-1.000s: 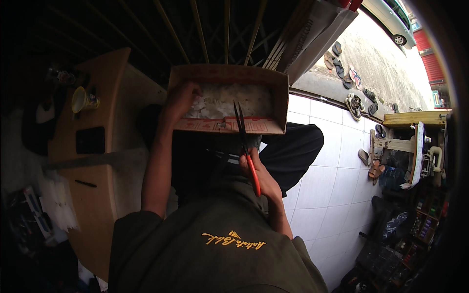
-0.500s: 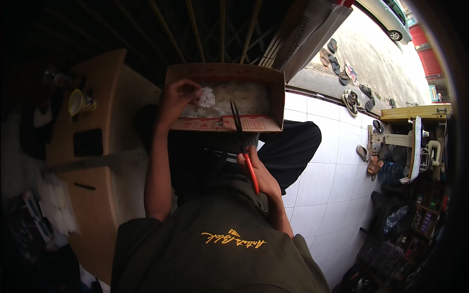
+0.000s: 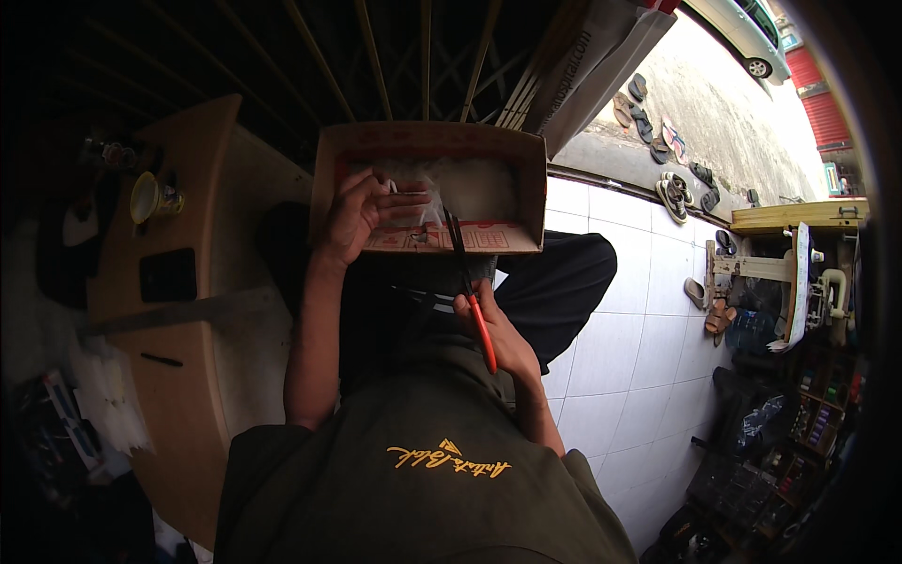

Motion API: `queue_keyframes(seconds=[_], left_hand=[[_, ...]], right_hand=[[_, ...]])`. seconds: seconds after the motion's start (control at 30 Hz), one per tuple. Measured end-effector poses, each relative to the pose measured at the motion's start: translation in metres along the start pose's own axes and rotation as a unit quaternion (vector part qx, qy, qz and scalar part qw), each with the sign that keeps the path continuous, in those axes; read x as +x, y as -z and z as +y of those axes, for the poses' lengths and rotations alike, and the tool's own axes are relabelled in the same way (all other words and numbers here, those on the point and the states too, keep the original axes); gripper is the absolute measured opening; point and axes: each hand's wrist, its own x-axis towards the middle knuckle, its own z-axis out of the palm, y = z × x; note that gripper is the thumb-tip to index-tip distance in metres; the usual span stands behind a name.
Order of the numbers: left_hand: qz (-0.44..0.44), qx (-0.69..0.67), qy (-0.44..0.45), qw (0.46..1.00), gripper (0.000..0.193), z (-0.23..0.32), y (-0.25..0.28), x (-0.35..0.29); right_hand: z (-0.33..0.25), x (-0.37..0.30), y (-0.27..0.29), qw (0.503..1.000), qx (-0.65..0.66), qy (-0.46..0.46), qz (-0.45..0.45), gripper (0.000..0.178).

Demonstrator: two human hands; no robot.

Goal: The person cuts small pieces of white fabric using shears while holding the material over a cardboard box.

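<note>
A cardboard box [image 3: 432, 137] stands open in front of my lap, with whitish, soft-looking material [image 3: 479, 188] inside. My left hand [image 3: 368, 214] is over the left part of the box, its fingers stretched out to the right. Beside those fingertips is a blurred, pale translucent piece [image 3: 430, 199]; I cannot tell whether it touches them. My right hand [image 3: 503, 334] grips a pair of scissors [image 3: 482, 324] by the red handles. The dark blades point away from me across the box's near wall, their tips slightly apart.
At left a wooden table [image 3: 211, 179] holds a yellow cup [image 3: 146, 197], a dark flat rectangular object [image 3: 168, 274] and a pen [image 3: 162, 359]. A printed bag [image 3: 601, 70] stands beyond the box. Several sandals [image 3: 675, 195] lie by the doorway. A sewing machine [image 3: 766, 270] is at right.
My left hand has turned and opened its fingers. The crumpled white piece it pinched is no longer between them. The scissors have hardly moved.
</note>
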Motion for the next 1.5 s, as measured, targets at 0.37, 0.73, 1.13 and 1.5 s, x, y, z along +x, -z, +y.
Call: queue_keyframes(seconds=[0.37,0.73,1.13,1.5], left_hand=[[0.043,0.226,-0.054,0.972,0.015,-0.011,-0.017,0.001],[0.097,0.253,-0.102,0.957,0.015,-0.027,-0.056,-0.019],[0.106,0.298,-0.083,0.945,0.011,-0.042,-0.063,-0.037],[0.174,0.697,-0.051,0.694,0.039,-0.021,0.007,0.023]], right_hand=[[0.000,-0.002,0.001,1.000,-0.007,0.000,0.002,0.055],[-0.002,-0.002,0.000,1.000,-0.021,-0.006,0.007,0.058],[-0.002,0.001,0.002,0.998,-0.035,-0.041,0.023,0.057],[0.020,-0.001,-0.005,0.999,0.016,0.023,-0.035,0.051]])
